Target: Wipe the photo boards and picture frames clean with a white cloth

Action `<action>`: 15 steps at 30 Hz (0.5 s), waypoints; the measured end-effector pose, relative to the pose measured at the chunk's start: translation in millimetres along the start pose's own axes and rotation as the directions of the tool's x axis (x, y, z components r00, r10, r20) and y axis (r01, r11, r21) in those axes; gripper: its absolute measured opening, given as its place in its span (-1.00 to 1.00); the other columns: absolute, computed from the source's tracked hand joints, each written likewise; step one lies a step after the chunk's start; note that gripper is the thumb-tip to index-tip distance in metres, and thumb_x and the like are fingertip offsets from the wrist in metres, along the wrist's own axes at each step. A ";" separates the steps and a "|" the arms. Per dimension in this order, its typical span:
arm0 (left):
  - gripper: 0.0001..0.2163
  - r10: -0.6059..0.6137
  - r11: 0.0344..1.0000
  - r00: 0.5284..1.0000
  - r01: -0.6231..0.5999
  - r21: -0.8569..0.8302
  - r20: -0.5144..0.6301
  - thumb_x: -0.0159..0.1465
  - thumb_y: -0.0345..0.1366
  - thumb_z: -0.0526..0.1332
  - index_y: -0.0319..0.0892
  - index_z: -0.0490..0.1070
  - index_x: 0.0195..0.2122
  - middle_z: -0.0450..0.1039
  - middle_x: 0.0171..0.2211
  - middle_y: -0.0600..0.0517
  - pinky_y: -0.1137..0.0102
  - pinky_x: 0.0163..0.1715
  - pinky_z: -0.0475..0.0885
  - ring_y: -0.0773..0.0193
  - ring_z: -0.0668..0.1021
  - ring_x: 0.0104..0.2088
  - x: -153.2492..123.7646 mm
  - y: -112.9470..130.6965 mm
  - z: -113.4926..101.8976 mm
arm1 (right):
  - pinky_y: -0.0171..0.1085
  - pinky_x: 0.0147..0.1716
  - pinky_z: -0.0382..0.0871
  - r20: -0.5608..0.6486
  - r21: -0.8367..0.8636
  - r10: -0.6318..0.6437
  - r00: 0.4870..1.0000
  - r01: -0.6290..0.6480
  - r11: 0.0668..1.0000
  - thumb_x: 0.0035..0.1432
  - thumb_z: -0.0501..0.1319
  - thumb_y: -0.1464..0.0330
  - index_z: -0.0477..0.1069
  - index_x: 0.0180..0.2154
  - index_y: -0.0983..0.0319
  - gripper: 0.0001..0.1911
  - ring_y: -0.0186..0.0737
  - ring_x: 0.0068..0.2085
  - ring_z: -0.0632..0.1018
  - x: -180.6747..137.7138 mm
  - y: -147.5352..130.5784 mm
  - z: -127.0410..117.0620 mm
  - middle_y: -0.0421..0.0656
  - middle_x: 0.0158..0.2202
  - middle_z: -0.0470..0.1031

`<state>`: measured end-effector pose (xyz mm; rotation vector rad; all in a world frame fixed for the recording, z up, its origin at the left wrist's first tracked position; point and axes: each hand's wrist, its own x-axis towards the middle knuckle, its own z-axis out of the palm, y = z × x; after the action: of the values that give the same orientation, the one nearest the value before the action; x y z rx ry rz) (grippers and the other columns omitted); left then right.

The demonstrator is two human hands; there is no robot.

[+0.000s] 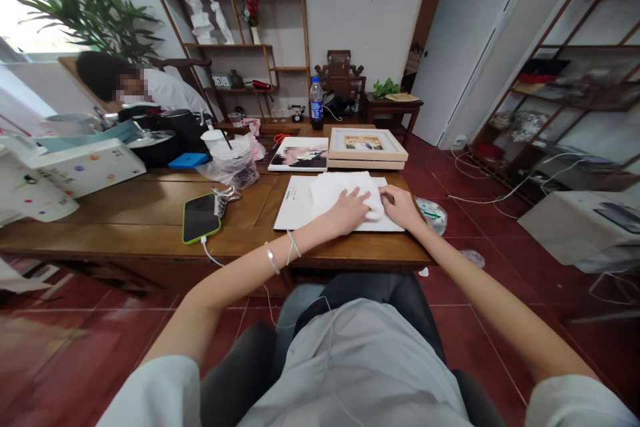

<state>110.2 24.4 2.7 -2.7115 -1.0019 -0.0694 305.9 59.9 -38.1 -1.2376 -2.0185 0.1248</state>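
A white cloth (340, 190) lies on a flat white board (295, 207) at the near edge of a wooden table (150, 213). My left hand (350, 210) presses flat on the cloth's near right part, fingers spread. My right hand (397, 203) pinches the cloth's right corner, fingers curled on it. Beyond the board stands a stack of light wooden picture frames (367, 147), with a printed photo (300, 153) lying to its left.
A green-cased phone (200, 217) on a charging cable and a metal clip (226, 197) lie left of the board. A plastic bag with cups (233, 160), a blue bottle (316, 103) and boxes (85, 163) crowd the table. Another person (150, 90) sits far left. Cables trail on the red floor at right.
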 end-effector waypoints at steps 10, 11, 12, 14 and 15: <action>-0.75 0.072 0.997 0.994 -0.071 0.015 -0.079 0.32 -0.37 0.05 -0.15 0.53 -0.15 0.19 0.25 -0.08 0.02 0.08 0.29 -0.12 0.26 0.22 -50.3 49.6 -11.5 | -0.15 -0.11 0.39 -0.004 0.051 0.021 1.000 -0.021 0.998 0.00 0.07 0.52 0.49 -0.29 0.24 -0.73 -0.10 -0.17 0.55 -0.7 1.4 -0.4 -0.06 -0.21 0.57; -0.75 0.065 0.998 0.995 -0.065 0.001 -0.071 0.33 -0.35 0.05 -0.15 0.52 -0.13 0.19 0.25 -0.08 0.03 0.08 0.29 -0.10 0.26 0.22 -45.7 44.0 -11.1 | -0.15 -0.11 0.39 -0.005 0.048 0.027 1.000 -0.027 0.999 -0.01 0.07 0.52 0.49 -0.29 0.24 -0.72 -0.09 -0.16 0.55 -0.7 1.0 -0.6 -0.06 -0.21 0.57; -0.75 0.048 0.999 0.997 -0.049 -0.013 -0.060 0.33 -0.34 0.05 -0.15 0.50 -0.10 0.20 0.25 -0.07 0.04 0.09 0.29 -0.08 0.27 0.22 -39.3 37.2 -10.1 | -0.15 -0.11 0.39 -0.006 0.044 0.036 0.999 -0.035 0.998 -0.02 0.07 0.52 0.49 -0.28 0.23 -0.72 -0.09 -0.16 0.56 -0.6 0.7 -0.7 -0.07 -0.21 0.58; -0.74 -0.003 0.999 1.000 0.002 -0.037 -0.031 0.34 -0.31 0.05 -0.16 0.47 -0.05 0.20 0.25 -0.06 0.05 0.11 0.27 -0.05 0.25 0.23 -22.5 21.7 -7.1 | -0.15 -0.11 0.40 -0.011 0.043 0.063 0.998 -0.062 0.997 -0.03 0.09 0.51 0.50 -0.26 0.22 -0.70 -0.09 -0.17 0.56 -0.6 0.5 -0.7 -0.10 -0.22 0.59; -0.74 -0.035 0.998 0.999 0.034 -0.046 -0.016 0.35 -0.30 0.05 -0.16 0.46 -0.03 0.19 0.25 -0.06 0.04 0.13 0.25 -0.04 0.24 0.24 -12.8 14.3 -5.0 | -0.14 -0.10 0.40 -0.014 0.053 0.078 0.997 -0.078 0.996 -0.02 0.09 0.51 0.50 -0.24 0.22 -0.69 -0.10 -0.18 0.57 -0.6 0.9 -0.5 -0.10 -0.22 0.59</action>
<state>109.9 4.5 2.8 -2.7300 -1.0545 -0.1223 307.1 59.7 -38.5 -1.2805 -1.9417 0.2043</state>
